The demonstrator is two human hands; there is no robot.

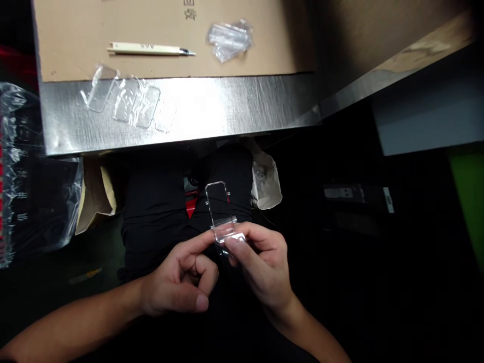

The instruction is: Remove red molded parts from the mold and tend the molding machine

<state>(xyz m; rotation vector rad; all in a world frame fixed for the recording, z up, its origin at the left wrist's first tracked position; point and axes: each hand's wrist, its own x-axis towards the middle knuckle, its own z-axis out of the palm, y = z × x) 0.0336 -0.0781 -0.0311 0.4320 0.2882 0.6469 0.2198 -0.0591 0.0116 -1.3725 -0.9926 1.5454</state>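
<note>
Head view, right hand (265, 262) pinching clear frame (225, 233)

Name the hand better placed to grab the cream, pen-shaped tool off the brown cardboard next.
Left, probably: the left hand only touches the clear rectangular plastic frame with a fingertip, while the right hand pinches it; the tool lies leftward.

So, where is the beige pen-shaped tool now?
In the head view, the beige pen-shaped tool lies on the cardboard at the upper left, its metal tip pointing right, toward the crumpled clear plastic.
</note>
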